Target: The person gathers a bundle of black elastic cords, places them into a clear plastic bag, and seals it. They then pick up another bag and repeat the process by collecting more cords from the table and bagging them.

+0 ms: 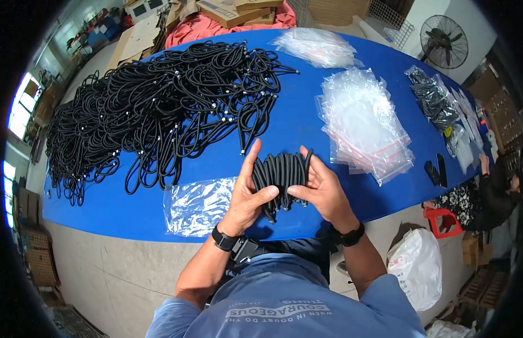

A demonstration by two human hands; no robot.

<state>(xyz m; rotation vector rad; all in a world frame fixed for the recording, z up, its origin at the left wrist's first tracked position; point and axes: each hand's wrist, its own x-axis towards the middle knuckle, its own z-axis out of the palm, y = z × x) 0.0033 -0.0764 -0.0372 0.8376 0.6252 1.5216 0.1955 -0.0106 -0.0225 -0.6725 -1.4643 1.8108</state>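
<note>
1. Workroom with a blue table point(299, 110), its edges bowed by the lens; pale floor point(126, 262) shows below the near edge, and a black fan point(443, 41) stands beyond the far right corner.
2. Beyond the far edge, a red cloth point(185, 35) with cardboard boxes point(227, 12) on it.
3. Left part of the table: a heap of black cords point(160, 101) with pale ends, spread from the left end toward the middle.
4. Bundle of black cord point(280, 177), the thing in work, over the table at the middle of its near edge. Left hand point(241, 197) and right hand point(327, 192) pinch it from either side, thumbs on the near face.
5. Step in hand, as judged from this pose: gathering the cord into a compact bundle. The next move calls for even pressure from both thumbs, lest the springy turns spread.
6. Just left of the left hand, by the near edge, a flat clear bag point(198, 208); right of centre, a stack of clear bags point(363, 121), with another pile point(317, 48) at the far edge.
7. Right end: dark packed bags point(433, 98); smaller items there are too distorted to name surely. Another person point(492, 205) is beside that end.
</note>
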